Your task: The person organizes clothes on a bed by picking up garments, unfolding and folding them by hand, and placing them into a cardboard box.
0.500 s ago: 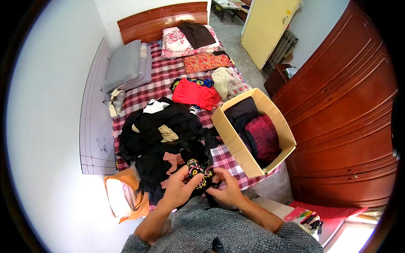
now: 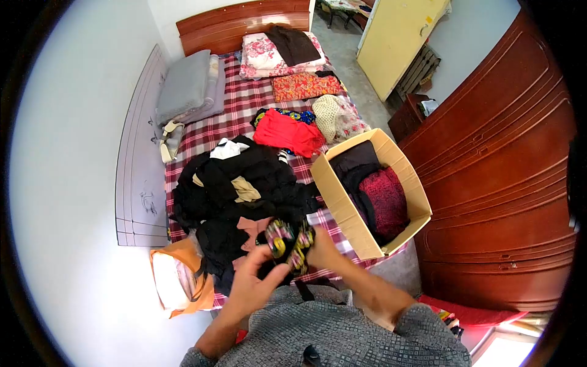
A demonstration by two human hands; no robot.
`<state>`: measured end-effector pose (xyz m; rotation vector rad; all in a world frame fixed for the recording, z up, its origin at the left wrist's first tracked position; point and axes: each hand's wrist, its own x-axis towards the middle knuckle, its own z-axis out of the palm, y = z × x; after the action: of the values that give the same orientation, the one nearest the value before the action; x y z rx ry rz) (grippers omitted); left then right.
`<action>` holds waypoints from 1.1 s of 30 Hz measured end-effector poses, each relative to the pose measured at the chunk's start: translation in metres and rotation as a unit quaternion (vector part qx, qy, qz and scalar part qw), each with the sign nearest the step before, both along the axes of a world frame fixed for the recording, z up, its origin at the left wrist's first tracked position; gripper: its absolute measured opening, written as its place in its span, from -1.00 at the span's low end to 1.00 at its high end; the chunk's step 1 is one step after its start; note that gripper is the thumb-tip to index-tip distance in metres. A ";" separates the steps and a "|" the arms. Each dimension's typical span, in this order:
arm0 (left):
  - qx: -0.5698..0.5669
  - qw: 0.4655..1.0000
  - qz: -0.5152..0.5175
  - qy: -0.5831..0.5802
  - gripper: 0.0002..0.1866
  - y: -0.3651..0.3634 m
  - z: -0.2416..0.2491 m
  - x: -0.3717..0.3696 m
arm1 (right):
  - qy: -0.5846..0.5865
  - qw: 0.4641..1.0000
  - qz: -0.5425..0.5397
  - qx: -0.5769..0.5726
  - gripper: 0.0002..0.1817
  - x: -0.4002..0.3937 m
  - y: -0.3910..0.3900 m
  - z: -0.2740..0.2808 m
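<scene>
A black cloth piece with bright yellow, pink and green embroidery (image 2: 280, 240) is held up in front of my body, blurred by motion. My left hand (image 2: 255, 276) pinches its lower left side between thumb and fingers. On the other side, my right hand (image 2: 323, 249) grips it, its fingers mostly hidden behind the folds. Just beyond lies a heap of black clothes (image 2: 269, 177), with a dusty-pink garment (image 2: 252, 227), a beige cloth (image 2: 246, 189) and a white cloth (image 2: 228, 148) among it.
An open cardboard box (image 2: 342, 219) holding dark and maroon clothes stands at the right. Farther up the plaid-covered bed (image 2: 235, 98) lie a red garment (image 2: 287, 133) and grey folded bedding (image 2: 183, 85). An orange bag (image 2: 199, 263) sits left; a wooden wardrobe (image 2: 489, 183) lines the right.
My right hand has turned and moved slightly up with its side of the embroidered cloth, which is now raised and folded differently. My left hand has shifted slightly down. The view has tilted a little.
</scene>
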<state>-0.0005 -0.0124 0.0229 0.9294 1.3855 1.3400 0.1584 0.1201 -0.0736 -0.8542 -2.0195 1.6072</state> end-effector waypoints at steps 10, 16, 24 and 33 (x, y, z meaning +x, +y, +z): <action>-0.076 0.982 0.169 -0.042 -0.66 -0.063 -0.053 -0.035 | 0.032 0.950 -0.176 0.255 -0.49 -0.088 0.274 0.106; -0.145 0.959 0.236 -0.066 -0.64 -0.101 -0.104 -0.027 | 0.229 0.930 -0.268 0.107 -0.19 -0.107 0.289 0.140; -0.288 0.909 0.291 -0.077 -0.60 -0.194 -0.216 -0.014 | -0.151 0.966 -0.208 -0.008 -0.43 -0.013 0.181 -0.170; -0.441 0.842 0.286 -0.119 -0.57 -0.254 -0.263 -0.005 | -0.402 0.847 -0.074 -0.341 -0.31 0.104 -0.070 -0.281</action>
<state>-0.0054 -0.2665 -0.2406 -0.2891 1.8826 0.9633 0.2625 0.0496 -0.3549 -2.1930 -1.7019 2.1254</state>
